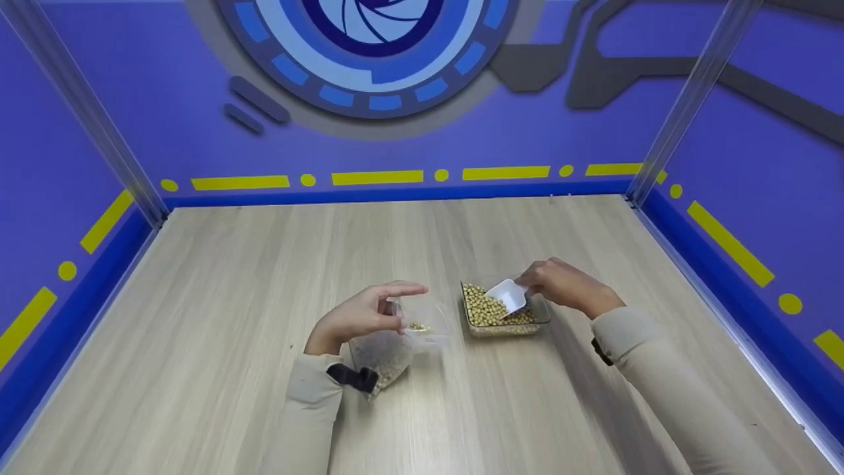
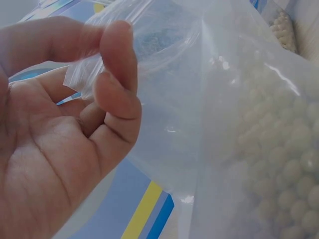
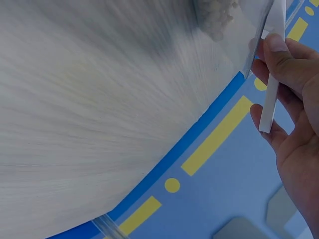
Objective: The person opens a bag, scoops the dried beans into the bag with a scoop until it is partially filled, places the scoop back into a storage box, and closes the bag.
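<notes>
My left hand (image 1: 356, 315) pinches the top edge of a clear zip bag (image 1: 382, 356) with thumb and finger. Pale round beans fill the lower part of the bag (image 2: 172, 114), and a few yellowish ones show near its mouth. To the right, a clear rectangular container (image 1: 504, 332) holds yellow soybeans (image 1: 480, 305). In my right hand (image 1: 568, 285) is a white scoop (image 1: 508, 295), its blade down among the soybeans. The right wrist view shows the thumb and fingers around the scoop's handle (image 3: 269, 104).
Everything stands on a light wood-grain table (image 1: 231, 297). Blue panels with yellow marks (image 1: 376, 177) enclose the back and both sides, with clear posts (image 1: 686, 99) at the back corners.
</notes>
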A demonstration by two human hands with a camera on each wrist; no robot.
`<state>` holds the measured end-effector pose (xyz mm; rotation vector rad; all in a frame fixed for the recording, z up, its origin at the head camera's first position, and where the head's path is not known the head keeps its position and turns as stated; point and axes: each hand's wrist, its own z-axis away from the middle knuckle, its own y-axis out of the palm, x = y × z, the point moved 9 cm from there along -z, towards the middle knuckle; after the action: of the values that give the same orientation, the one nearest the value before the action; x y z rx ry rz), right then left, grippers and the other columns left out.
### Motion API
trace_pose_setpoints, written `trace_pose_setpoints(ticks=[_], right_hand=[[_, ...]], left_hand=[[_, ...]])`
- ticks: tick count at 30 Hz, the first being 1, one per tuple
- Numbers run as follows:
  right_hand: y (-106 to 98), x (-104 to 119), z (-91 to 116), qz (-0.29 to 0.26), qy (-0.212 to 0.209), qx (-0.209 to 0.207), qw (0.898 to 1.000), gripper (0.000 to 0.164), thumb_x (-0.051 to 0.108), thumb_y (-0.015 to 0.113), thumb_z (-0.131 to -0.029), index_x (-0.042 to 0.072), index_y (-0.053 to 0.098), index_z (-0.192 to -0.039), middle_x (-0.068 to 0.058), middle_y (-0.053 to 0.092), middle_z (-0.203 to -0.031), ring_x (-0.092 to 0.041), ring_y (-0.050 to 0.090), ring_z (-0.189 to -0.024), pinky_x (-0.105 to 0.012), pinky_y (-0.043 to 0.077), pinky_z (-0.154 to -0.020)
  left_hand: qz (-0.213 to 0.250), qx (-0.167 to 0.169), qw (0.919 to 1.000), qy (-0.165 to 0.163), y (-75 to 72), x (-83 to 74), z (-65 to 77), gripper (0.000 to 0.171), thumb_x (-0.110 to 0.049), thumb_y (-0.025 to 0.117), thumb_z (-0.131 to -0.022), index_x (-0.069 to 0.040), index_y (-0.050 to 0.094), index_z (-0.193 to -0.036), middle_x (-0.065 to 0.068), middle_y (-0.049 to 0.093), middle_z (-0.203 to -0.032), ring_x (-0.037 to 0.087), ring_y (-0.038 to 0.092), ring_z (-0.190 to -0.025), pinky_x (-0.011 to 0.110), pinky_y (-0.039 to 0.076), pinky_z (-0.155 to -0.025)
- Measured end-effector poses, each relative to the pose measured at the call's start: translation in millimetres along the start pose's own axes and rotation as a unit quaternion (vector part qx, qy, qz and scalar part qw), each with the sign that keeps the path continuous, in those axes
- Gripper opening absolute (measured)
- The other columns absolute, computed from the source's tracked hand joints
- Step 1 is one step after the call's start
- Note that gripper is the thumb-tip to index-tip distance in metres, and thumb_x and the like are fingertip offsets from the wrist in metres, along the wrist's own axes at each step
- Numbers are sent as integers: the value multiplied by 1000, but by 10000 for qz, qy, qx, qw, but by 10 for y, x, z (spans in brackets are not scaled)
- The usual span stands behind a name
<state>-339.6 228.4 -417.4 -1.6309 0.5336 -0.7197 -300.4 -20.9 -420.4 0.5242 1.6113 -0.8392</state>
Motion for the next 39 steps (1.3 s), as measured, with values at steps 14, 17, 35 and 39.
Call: trace_pose_setpoints(ticks=[14,17,35,39], right_hand=[[71,64,-11,-214,-171,-159,9995,32,-13,64,-80,-1,72,-109,-16,72,-104,-30,68,-96,-40,56,-78],[82,77,-11,-312,-156,-158,9993,32,-13,64,-80,-2,72,-109,-16,72,-103,-30,68,-95,-40,56,-77],[140,128,-41,-544,-313,40,9980,27,-11,59,-85,-2,72,-107,-15,73,-99,-27,68,-89,-40,54,-73],[139,133,-49,-519,-264,106,9982,25,-11,57,-86,1,73,-103,-11,73,-93,-21,66,-81,-36,52,-68]], left_hand=[[13,-16,10000,-81,2,7,3,63,10,53,-84,-1,41,-145,17,34,-152,3,59,-69,23,50,-69],[21,-1,10000,-76,1,6,2,63,10,52,-84,-1,40,-145,18,33,-153,3,60,-70,24,51,-70],[51,8,10000,-34,-6,8,1,63,12,51,-84,1,39,-145,19,32,-152,2,59,-70,23,51,-70],[-79,-13,10000,-43,-9,2,1,62,10,52,-85,0,40,-145,18,36,-151,3,60,-71,31,54,-74]])
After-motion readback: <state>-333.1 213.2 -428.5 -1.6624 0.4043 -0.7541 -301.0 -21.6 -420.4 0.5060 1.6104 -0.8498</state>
